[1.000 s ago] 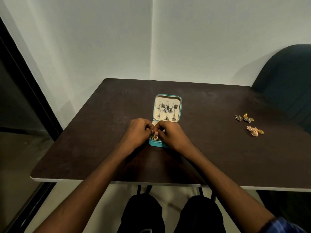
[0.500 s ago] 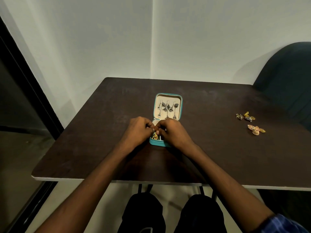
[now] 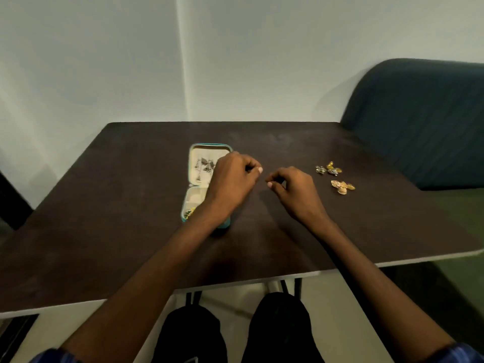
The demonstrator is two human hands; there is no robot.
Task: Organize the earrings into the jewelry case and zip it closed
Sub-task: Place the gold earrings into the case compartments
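While the little blue case point(image 3: 193, 163) lies open on the dark table point(image 3: 104, 205), the left hand point(image 3: 231, 179) hangs over it and the right hand point(image 3: 293, 188) is beside it. Both have curled fingers holding nothing. 2 small piles of earrings point(image 3: 335, 176) sit near the right hand.

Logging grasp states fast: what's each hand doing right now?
Left hand: fingers curled, nothing visibly held.
Right hand: fingers curled, nothing visibly held.
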